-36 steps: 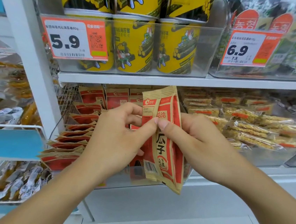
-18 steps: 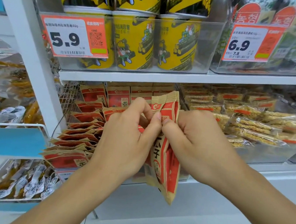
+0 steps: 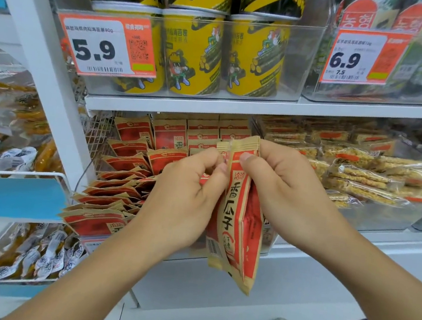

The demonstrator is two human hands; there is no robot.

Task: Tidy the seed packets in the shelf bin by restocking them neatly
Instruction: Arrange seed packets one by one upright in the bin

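A small bundle of red-and-tan seed packets [image 3: 238, 214] hangs upright in front of the lower shelf. My right hand [image 3: 286, 196] grips its right side, thumb pressed on the top front. My left hand [image 3: 187, 199] pinches the bundle's upper left edge. Behind and to the left, the clear shelf bin [image 3: 86, 244] holds several more of the same packets [image 3: 117, 194], some lying fanned and leaning, others standing upright at the back [image 3: 202, 133]. The bundle's lower end reaches below the shelf's front edge.
Yellow snack tubs [image 3: 192, 53] fill a clear bin on the shelf above, with price tags 5.9 [image 3: 104, 47] and 6.9 [image 3: 358, 60]. Wrapped cereal bars [image 3: 364, 176] lie to the right. A white upright post [image 3: 45, 64] and a blue-fronted wire basket [image 3: 13, 196] stand left.
The bundle has gone from a flat face-on hold to a narrower, edge-turned stack, and both hands have closed in on its top. The camera has shifted slightly.
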